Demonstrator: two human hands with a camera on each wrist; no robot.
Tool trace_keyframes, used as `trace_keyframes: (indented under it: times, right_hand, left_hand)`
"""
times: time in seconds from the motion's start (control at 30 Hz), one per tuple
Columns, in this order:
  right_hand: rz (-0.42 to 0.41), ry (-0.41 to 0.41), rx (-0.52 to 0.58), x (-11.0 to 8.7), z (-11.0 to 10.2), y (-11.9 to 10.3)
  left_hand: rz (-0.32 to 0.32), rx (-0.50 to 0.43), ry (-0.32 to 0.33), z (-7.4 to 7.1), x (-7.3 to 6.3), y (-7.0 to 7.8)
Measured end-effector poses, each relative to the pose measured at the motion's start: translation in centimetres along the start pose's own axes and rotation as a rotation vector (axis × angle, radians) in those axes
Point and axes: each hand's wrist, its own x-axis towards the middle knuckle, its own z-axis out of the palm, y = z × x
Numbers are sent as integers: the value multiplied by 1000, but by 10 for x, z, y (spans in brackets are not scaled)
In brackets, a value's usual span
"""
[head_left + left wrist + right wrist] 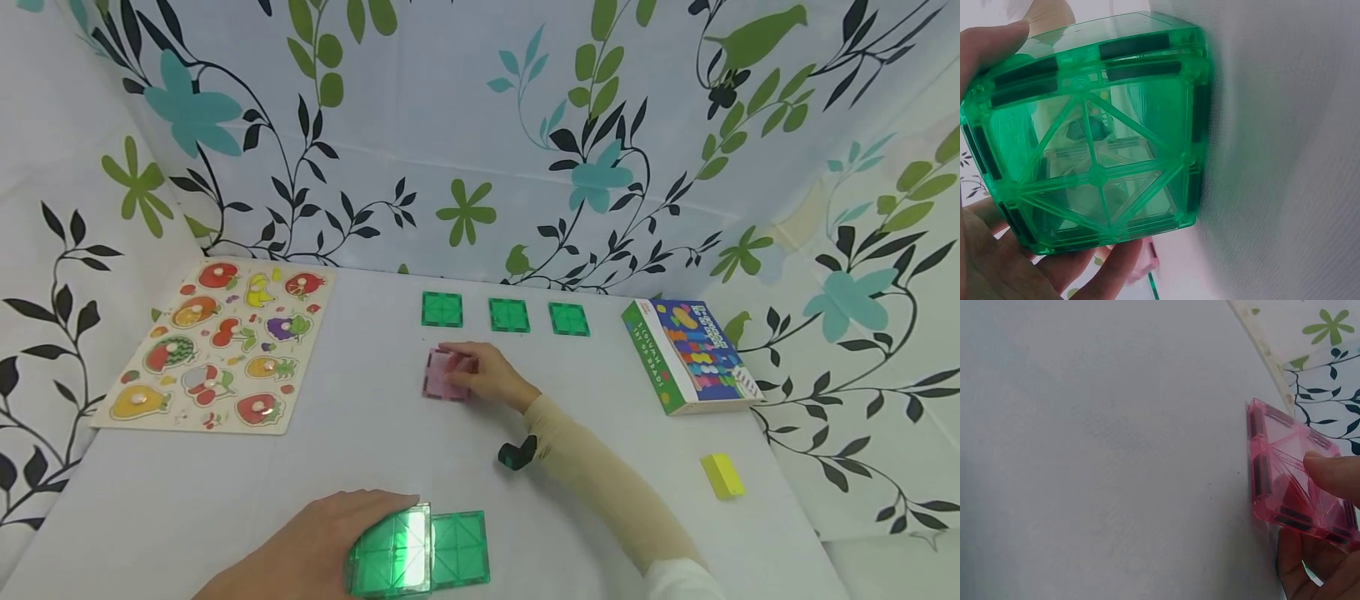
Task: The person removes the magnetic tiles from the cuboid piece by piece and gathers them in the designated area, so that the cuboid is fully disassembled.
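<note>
At the near edge of the table my left hand (315, 537) grips a box shape of green magnetic tiles (1094, 156), thumb on one side and fingers on the opposite side. A single green magnetic tile (461, 550) sits against its right side in the head view. Farther out, my right hand (495, 379) pinches a pink magnetic tile (1294, 472) by its edge. The thumb lies over its face and the other fingers are behind it. In the right wrist view the tile stands tilted close to the white tabletop. Part of the pink tile is hidden by the fingers.
Three green magnetic tiles (509, 316) lie in a spaced row at the back. A fruit puzzle board (251, 337) lies at the left. To the right are a colourful box (682, 350) and a yellow block (722, 477). A patterned cloth (420, 125) hangs behind the table.
</note>
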Motion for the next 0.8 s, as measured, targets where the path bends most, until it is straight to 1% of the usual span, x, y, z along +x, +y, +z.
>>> trace_keyframes:
  times: [0.1,0.17,0.27,0.4,0.47,0.67,0.73,0.8]
  right_hand:
    - [41,-2,-18,4,1,-2]
    - [59,3,-51,7,3,-3]
    - [49,19,-122,10,5,-3]
    - [19,47,-255,13,8,-2]
    - [25,50,-302,13,10,-2]
    - [56,9,-353,9,11,-6]
    - [57,0,-370,8,12,-6]
    - [45,-1,-405,8,13,-6]
  left_hand:
    - [1,-1,2,0,0,-1]
    - [-7,1,-3,0,0,0]
    - [-2,12,3,1,1,-1]
    - [23,27,24,2,1,-1]
    - [33,28,35,2,1,-1]
    - [17,7,13,1,1,0]
    - [9,0,3,0,1,1]
    - [11,2,8,0,1,1]
